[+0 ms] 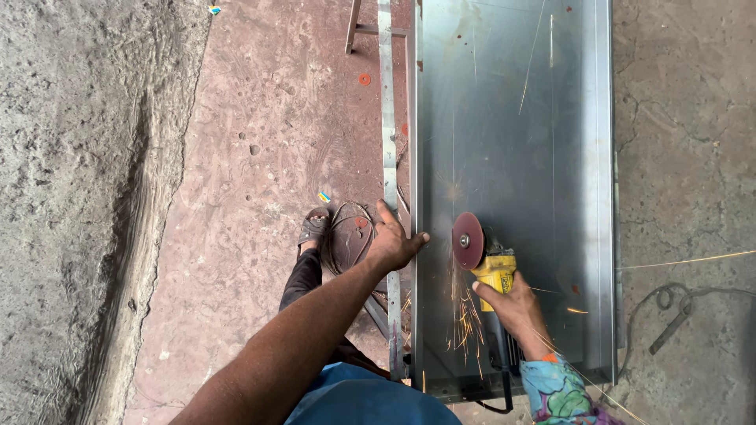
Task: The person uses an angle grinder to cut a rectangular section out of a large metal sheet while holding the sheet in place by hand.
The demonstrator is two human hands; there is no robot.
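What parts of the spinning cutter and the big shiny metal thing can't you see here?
Head view only:
- Angle grinder: its rear body is hidden under the right hand.
- Grinder disc: where it meets the metal sheet is hidden by the disc itself and sparks.
- Metal sheet: its far end is cut off by the top edge.
- Left hand: its palm is hidden against the sheet's edge.
- Cable: runs off the bottom edge.

**Colour and Pattern Findings**

Your angle grinder [494, 271] had a yellow body and a dull red disc [468, 241]. Orange sparks [466, 315] sprayed across the grey, scratch-streaked steel sheet [512, 118]. Your right sleeve [557, 389] carried a blue, green and orange floral print; your shirt [370, 397] was plain blue. The floor [260, 157] read reddish-brown, bordered by rough grey concrete [79, 197]. Your sandal [314, 227] was dark brown.
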